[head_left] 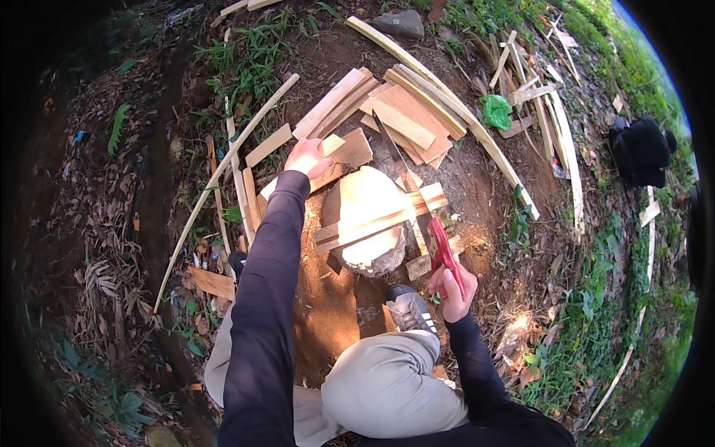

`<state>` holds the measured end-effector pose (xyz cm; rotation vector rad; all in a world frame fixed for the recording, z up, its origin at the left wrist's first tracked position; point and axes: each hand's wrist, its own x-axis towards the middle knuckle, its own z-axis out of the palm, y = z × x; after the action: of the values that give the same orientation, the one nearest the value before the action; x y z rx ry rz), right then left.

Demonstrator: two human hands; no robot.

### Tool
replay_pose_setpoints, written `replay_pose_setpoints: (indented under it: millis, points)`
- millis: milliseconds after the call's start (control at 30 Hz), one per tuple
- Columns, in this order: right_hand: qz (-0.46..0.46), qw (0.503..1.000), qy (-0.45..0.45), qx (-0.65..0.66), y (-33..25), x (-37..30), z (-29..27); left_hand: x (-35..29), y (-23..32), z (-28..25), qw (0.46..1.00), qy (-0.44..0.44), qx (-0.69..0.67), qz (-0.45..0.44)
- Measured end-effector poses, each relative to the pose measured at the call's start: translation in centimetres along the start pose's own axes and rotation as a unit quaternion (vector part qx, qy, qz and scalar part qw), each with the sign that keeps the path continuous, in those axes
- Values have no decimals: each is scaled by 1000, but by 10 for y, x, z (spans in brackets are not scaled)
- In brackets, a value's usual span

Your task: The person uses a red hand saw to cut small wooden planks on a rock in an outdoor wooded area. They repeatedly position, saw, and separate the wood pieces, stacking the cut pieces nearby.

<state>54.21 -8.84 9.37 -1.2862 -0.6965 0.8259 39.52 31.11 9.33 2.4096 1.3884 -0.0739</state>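
Observation:
My right hand (453,292) is closed around the red handle of a hand saw (445,249). Its dark blade points away from me and crosses over the right part of a wooden strip (372,225); I cannot tell whether it touches. The strip lies across a sunlit tree stump (361,190), its right end past the stump's edge. Beyond the stump on the left, my left hand (307,158) is closed on a short pale piece of wood (332,144), its fingers partly hidden. That piece rests over a browner board (353,153).
Behind the stump lie stacked planks (406,119) and a long curved-looking batten (477,123). A green plastic bag (496,112) and scrap wood (532,93) are at the far right, near a black bag (640,151). My shoe (412,310) is close to the stump.

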Motion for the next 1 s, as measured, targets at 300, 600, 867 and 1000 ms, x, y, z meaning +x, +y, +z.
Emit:
replay_pose_setpoints:
  millis: [300,600,867,1000]
  points:
    - [44,998,3,-41,-21,0,7,81,29,-56,983,150,-1,104]
    - [19,998,27,-52,-21,1,8,102,60,-49,989,56,-70,114]
    - [37,999,15,-22,-16,-8,10,151,68,-24,857,286,-423,-67]
    - [51,998,23,3,-6,-13,4,174,81,-30,803,386,-431,-144]
